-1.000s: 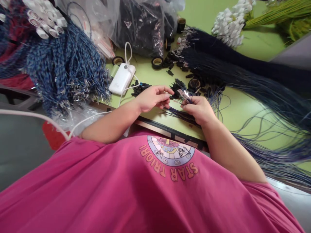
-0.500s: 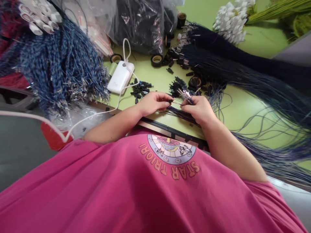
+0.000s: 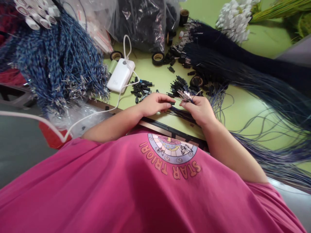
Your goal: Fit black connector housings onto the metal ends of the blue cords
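Note:
Between thumb and forefinger, my left hand pinches a small black connector. Close on its right, my right hand is closed around a bunch of thin dark wires whose bare metal terminals stick out past the fingers. The gap between the two hands is narrow; whether a wire end touches the connector cannot be made out. Dark wires run below both hands along the table edge. Behind my right hand lies a pile of black connectors, and a second pile of loose connectors is beyond my left hand.
A white power bank with a white cable lies at left, beside hanging blue twisted wires. Black tape rolls and a bulky plastic bag are at the back. A long dark wire bundle and white connectors lie right.
My left hand still pinches a connector, now turned slightly and held a little further right. The reddish wire end seen earlier between the hands no longer shows clearly. My right hand has barely moved.

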Available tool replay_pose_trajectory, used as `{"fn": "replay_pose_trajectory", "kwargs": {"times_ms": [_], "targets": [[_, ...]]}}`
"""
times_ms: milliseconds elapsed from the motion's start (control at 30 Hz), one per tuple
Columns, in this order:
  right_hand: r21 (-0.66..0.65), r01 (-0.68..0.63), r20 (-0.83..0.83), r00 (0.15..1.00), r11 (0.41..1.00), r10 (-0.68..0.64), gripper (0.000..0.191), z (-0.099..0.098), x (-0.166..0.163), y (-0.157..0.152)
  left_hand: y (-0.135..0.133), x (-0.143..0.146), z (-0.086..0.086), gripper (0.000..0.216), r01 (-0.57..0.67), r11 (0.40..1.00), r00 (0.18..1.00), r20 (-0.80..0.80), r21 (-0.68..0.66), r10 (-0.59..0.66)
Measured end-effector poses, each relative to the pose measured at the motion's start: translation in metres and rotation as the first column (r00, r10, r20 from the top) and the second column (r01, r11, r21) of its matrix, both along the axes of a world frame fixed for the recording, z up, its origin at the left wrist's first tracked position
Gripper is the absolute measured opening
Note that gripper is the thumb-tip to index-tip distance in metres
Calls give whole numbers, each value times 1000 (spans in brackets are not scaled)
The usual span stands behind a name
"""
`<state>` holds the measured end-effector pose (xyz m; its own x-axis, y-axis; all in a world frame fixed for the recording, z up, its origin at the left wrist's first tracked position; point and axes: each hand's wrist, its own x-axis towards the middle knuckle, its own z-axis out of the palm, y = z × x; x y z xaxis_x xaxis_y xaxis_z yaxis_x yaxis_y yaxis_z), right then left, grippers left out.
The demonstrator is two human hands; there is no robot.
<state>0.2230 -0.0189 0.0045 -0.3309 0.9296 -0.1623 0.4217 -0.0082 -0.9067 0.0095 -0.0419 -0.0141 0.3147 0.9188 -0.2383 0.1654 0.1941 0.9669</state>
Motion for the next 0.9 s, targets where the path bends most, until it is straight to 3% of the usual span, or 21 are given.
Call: {"fn": "replay_pose_trajectory", "kwargs": {"times_ms": [267,900], "targets": [[-23,19,46,999,1000,-18,16,4,-1,-1,2,-2,-3,28,-65,998,998,13,5,65],[38,-114,117,987,993,109,27,-3,-1,0,3,-6,-2,29,-29,997,999,-39,75,32]]}}
